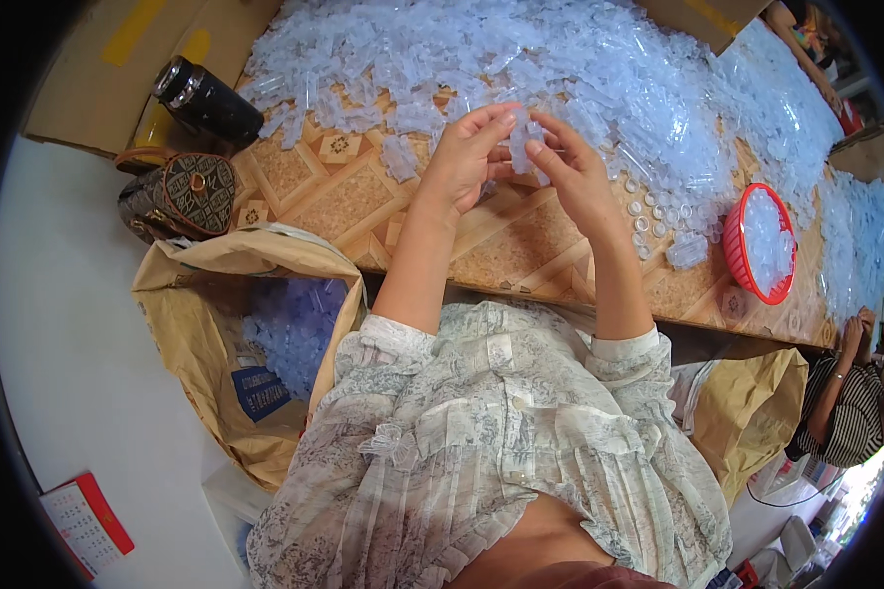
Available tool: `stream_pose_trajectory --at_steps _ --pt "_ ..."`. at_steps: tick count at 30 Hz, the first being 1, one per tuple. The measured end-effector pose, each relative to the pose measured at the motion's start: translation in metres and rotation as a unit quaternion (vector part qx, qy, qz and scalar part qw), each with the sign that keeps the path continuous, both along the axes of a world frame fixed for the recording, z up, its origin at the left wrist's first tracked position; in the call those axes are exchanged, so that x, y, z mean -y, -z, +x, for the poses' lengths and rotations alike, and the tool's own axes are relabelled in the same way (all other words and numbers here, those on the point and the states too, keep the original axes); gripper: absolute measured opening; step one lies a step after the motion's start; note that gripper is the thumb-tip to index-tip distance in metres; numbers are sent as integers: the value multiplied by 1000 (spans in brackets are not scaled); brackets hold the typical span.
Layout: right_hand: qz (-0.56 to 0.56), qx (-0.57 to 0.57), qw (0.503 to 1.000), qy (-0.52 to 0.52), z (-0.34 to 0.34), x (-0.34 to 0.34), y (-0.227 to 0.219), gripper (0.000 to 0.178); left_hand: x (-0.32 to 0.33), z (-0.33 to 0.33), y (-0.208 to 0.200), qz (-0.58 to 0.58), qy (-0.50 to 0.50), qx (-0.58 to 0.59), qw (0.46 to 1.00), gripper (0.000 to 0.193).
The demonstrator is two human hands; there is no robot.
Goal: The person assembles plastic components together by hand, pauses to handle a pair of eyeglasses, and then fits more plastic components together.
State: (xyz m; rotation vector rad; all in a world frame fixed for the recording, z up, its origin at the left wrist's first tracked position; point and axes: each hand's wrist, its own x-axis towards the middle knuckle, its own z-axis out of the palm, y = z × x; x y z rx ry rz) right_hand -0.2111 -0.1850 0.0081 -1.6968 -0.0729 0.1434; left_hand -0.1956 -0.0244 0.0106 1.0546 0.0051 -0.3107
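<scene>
My left hand (462,162) and my right hand (577,177) meet over the near part of the table, fingertips almost touching. Between them is a small clear plastic piece (519,137), pinched by the fingers of both hands; its exact kind is too small to make out. Just beyond my hands spreads a large heap of similar clear plastic pieces (580,64). To the right of my right hand, small clear rings (642,224) lie scattered on the patterned tabletop (521,240).
A red basket (732,245) of clear pieces stands on the right. A black flask (211,103) and a brown patterned bag (182,196) are at the left. Paper sacks (196,363) open below the table edge. Other people (845,393) are at the far right.
</scene>
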Motion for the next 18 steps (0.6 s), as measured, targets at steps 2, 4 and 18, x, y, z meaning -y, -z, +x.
stream_pose_trajectory --at_steps 2,4,18 --pt "-48 21 998 22 3 6 2 47 0 0 4 -10 -8 -18 1000 32" --pt "-96 42 994 42 9 12 0 49 -3 3 8 -6 -15 -23 1000 32" --pt "-313 273 910 -9 123 -3 -11 28 -1 16 38 37 -79 -8 996 36"
